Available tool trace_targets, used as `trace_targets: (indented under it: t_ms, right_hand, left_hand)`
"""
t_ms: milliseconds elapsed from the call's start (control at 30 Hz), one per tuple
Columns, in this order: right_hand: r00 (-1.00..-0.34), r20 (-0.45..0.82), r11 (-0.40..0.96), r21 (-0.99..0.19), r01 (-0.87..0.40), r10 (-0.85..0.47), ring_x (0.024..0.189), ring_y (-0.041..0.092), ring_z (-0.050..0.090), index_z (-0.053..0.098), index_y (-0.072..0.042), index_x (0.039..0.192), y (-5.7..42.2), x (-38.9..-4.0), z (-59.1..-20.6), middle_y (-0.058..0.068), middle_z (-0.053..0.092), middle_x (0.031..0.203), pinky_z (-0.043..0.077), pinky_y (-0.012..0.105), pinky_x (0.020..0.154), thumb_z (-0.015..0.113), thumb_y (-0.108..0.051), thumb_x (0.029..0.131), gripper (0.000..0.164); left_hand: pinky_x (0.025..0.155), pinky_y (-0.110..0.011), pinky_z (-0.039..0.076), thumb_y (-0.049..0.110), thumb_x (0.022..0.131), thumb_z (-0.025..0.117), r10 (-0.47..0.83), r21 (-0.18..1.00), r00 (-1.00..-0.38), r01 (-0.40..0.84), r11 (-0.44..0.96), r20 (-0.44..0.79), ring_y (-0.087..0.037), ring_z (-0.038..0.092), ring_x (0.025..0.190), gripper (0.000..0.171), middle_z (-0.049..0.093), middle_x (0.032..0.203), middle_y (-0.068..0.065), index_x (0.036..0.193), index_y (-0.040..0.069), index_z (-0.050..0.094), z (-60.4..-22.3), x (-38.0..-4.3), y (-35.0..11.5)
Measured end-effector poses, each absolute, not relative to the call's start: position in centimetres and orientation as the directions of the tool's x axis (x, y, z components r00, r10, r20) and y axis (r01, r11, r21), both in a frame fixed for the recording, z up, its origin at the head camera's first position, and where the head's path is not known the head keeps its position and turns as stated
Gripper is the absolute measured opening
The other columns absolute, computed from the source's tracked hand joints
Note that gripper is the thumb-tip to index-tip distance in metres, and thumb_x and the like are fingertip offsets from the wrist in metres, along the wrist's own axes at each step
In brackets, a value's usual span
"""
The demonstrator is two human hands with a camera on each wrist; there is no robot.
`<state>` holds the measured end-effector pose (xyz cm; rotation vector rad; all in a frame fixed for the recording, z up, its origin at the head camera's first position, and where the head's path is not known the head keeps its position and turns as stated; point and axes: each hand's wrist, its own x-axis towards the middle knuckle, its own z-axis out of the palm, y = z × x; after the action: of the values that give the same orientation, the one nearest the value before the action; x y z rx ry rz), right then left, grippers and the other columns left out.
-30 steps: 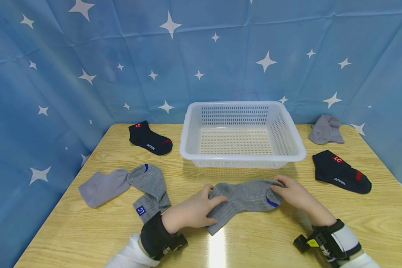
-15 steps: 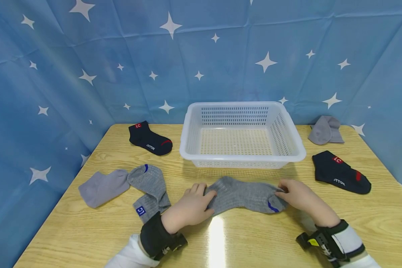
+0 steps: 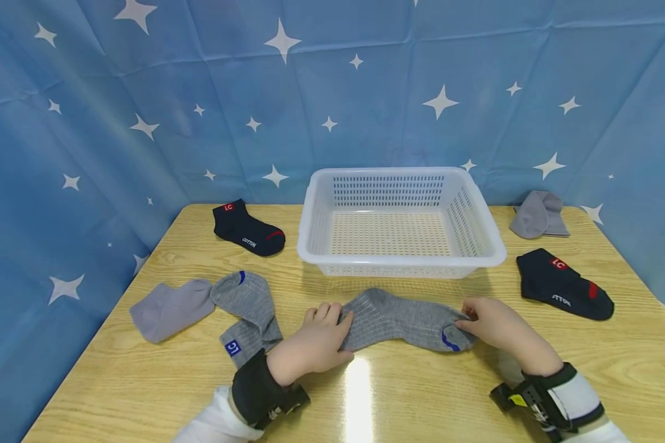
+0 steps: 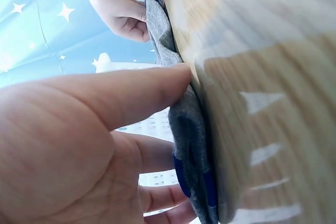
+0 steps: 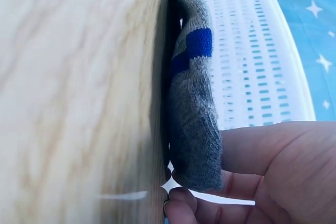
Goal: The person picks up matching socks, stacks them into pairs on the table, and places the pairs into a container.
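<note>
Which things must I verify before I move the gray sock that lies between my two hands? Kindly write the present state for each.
1. Left hand touches the cuff end of the gray sock: ok.
2. Right hand touches the toe end: ok.
3. That sock is extended between the hands: ok.
4. The other gray sock, at left, lies straight: not ok, it is bent.
5. White basket stands upright beyond the middle sock: ok.
6. Each hand's hold is firm: cannot tell.

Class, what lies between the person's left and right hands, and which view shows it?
A gray sock lies lengthwise between the left hand and the right hand, touching both; the head view shows this.
</note>
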<state>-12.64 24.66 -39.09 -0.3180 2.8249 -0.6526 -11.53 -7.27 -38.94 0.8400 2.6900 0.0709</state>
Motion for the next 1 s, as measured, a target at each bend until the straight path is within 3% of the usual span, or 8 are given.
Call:
trace_targets:
  t_ms: [200, 333, 567, 1000]
  right_hand:
    - [-0.951, -0.184, 0.888, -0.435, -0.148, -0.249, 0.059, 0.015, 0.039, 0.055, -0.008, 0.077, 24.57, -12.62, -39.08, 0.000, 0.048, 0.068, 0.031, 0.030, 0.054, 0.068, -0.017, 0.086, 0.018]
    - [-0.952, -0.172, 0.885, -0.438, -0.158, -0.255, 0.060, 0.015, 0.039, 0.054, -0.008, 0.076, 24.74, -12.70, -39.22, 0.000, 0.047, 0.068, 0.031, 0.030, 0.055, 0.067, -0.017, 0.086, 0.019]
    - [-0.954, -0.170, 0.892, -0.425, -0.155, -0.247, 0.058, 0.014, 0.037, 0.050, -0.009, 0.073, 25.14, -12.76, -39.31, -0.001, 0.042, 0.064, 0.029, 0.029, 0.054, 0.066, -0.016, 0.087, 0.022]
    - [-0.955, -0.176, 0.897, -0.416, -0.146, -0.238, 0.056, 0.014, 0.034, 0.044, -0.010, 0.068, 25.26, -12.65, -39.00, -0.002, 0.033, 0.062, 0.026, 0.029, 0.053, 0.065, -0.016, 0.087, 0.029]
  left_hand:
    - [0.103, -0.046, 0.028, 0.043, 0.090, 0.061, 0.577, 0.138, -0.774, 0.562, 0.816, -0.261, -0.028, 0.032, 0.127, 0.070, 0.035, 0.138, -0.013, 0.145, 0.006, 0.037, -38.97, -11.58, -7.38]
    - [0.108, -0.047, 0.027, 0.041, 0.092, 0.059, 0.580, 0.159, -0.764, 0.559, 0.814, -0.284, -0.029, 0.029, 0.134, 0.067, 0.031, 0.146, -0.014, 0.146, 0.011, 0.035, -38.87, -11.62, -7.41]
    - [0.113, -0.047, 0.024, 0.038, 0.094, 0.056, 0.592, 0.213, -0.738, 0.553, 0.806, -0.324, -0.031, 0.020, 0.143, 0.063, 0.021, 0.155, -0.016, 0.148, 0.018, 0.032, -38.65, -11.72, -7.54]
    - [0.115, -0.048, 0.020, 0.038, 0.095, 0.054, 0.610, 0.278, -0.716, 0.544, 0.792, -0.339, -0.031, 0.015, 0.145, 0.062, 0.018, 0.156, -0.016, 0.149, 0.017, 0.031, -38.26, -11.67, -7.63]
